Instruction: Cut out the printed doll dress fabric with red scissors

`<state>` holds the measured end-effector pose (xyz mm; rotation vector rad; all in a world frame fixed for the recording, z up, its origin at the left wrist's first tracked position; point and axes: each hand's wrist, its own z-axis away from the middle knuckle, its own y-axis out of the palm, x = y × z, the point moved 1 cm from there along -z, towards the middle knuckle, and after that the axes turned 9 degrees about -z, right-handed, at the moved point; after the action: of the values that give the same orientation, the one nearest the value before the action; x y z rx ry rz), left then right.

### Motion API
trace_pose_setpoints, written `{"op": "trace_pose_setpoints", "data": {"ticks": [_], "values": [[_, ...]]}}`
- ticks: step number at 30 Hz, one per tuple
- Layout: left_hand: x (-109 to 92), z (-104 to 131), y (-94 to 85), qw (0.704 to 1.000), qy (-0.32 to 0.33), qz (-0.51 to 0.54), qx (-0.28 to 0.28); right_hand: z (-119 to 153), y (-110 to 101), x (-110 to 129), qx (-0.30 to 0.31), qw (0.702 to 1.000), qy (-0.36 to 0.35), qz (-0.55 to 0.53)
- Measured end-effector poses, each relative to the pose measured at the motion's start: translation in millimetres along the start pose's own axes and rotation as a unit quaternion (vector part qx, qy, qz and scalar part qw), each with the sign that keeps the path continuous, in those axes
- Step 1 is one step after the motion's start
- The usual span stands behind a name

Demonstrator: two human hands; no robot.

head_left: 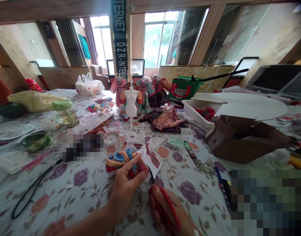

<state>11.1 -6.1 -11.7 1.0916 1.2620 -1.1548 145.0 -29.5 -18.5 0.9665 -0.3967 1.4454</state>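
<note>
Right fingers (158, 194) hold one red scissors pair (174, 213); left fingers (140, 177) grip one printed cloth (119, 157).

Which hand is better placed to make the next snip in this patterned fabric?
Right, likely: the right hand holds the red-handled scissors, blades beside the patterned fabric, which the left hand steadies.

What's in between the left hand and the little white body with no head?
In the head view, patterned cloth in blue, yellow and red lies between the left hand and the white mannequin. The fingers are on it.
</note>
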Motion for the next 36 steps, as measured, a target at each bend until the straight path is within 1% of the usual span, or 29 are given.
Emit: {"op": "trace_pose_setpoints", "data": {"ticks": [3, 5, 10, 17, 20, 23, 30, 36], "values": [[-0.5, -0.1, 0.0, 1.000, 0.003, -0.001, 0.006, 2.6, 0.5, 1.8, 0.001, 1.000, -0.002, -0.002], [-1.1, -0.4, -0.3, 1.000, 0.001, 0.001, 0.011, 3.2, 1.0, 2.7, 0.005, 1.000, 0.012, 0.009], [-1.4, -0.6, -1.0, 1.000, -0.001, 0.003, 0.016, 4.6, 2.8, 4.4, -0.011, 1.000, 0.021, 0.013], [-0.8, -0.5, -0.6, 1.000, 0.001, 0.002, 0.024, 4.7, 0.1, -3.1, -0.006, 0.999, -0.034, -0.011], [-2.4, -0.6, -1.2, 1.000, -0.002, -0.006, 0.021, 3.7, -0.7, -3.6, 0.007, 1.000, -0.025, -0.002], [-3.3, -0.3, -1.5, 1.000, -0.003, -0.011, 0.020, 3.6, -0.2, -2.9, 0.001, 1.000, -0.021, -0.002], [-2.7, 0.2, -0.2, 1.000, -0.016, 0.008, 0.025, 8.7, 0.7, -4.6, -0.010, 0.999, -0.040, -0.006], [-2.3, -0.2, -0.9, 1.000, -0.005, -0.008, 0.014, 9.4, 1.7, -3.0, -0.015, 0.999, -0.031, -0.001]]}}
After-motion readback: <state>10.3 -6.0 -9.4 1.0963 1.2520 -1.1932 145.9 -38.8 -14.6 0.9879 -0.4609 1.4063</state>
